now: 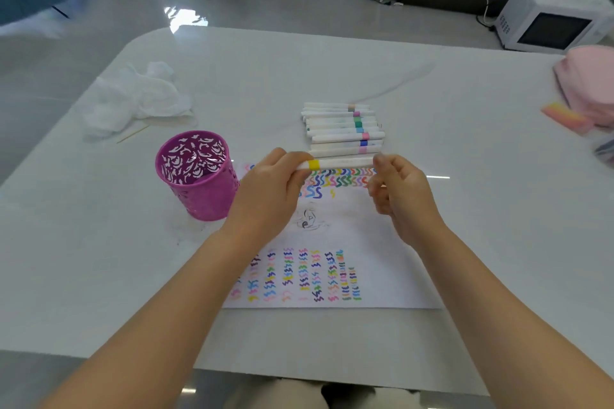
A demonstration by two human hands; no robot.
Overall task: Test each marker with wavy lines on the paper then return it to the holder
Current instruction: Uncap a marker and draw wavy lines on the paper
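Above the far edge of the paper [375, 242], the left hand [265, 189] grips one end of a yellow-banded marker [345, 162], fingers curled round the barrel just beside the band. The right hand [402, 196] pinches the opposite end between thumb and curled fingers (this hand is somewhat blurred, so the exact hold is uncertain). The marker is clear of the desk [465, 143] and carried between the two hands. Its long axis runs left to right across the view, close to level, and roughly parallel to the pile of markers [342, 129] lying just beyond it. The band sits toward the left end; which end carries the nib cannot be told, and no nib is exposed. Judgement: the step in hand is work on the cap, either pulling it off before the test or seating it afterwards, and the frame does not settle which. If the cap is coming off, the next move calls for a straight pull along the axis, then turning the nib down onto a bare patch of paper, since rows of wavy lines already fill the strip under the hands and the near half. If it is going on, the marker must be tipped upright and carried left to the purple holder [199, 196], which stands beside the paper and shows no markers inside.
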